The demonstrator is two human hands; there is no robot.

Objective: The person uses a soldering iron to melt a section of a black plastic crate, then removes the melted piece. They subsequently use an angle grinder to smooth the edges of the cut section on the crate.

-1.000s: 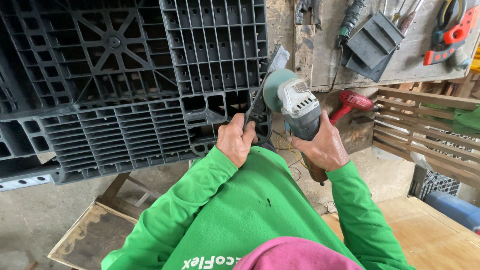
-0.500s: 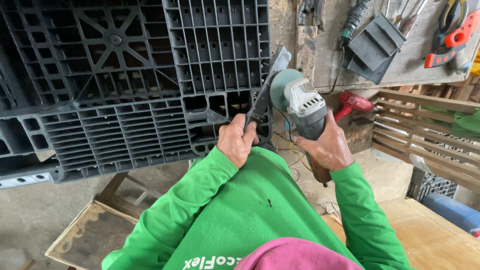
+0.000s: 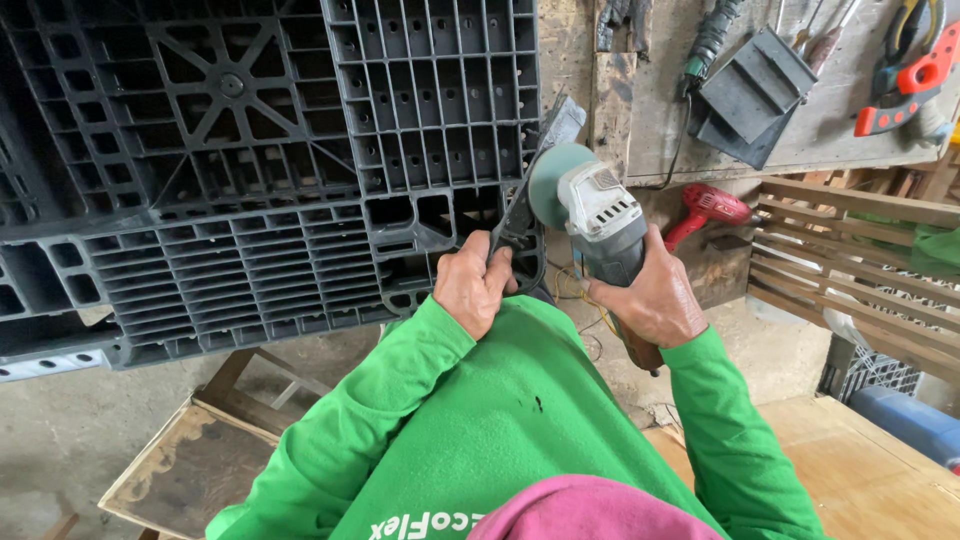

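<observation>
red drill (image 3: 706, 207) on floor | wooden slat crate (image 3: 860, 260) right | red-handled pliers (image 3: 915, 80) on wall | plywood board (image 3: 190, 470)

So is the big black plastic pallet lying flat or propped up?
Propped up: the black plastic pallet stands on edge, its gridded underside facing the person, behind the left hand and the angle grinder.

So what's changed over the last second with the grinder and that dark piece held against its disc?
Very little. The grinder has tilted slightly, its disc staying against the dark piece. Nothing was picked up or let go: the left hand keeps its grip on the piece, the right hand on the grinder body. The black pallet and red drill have not moved.
</observation>
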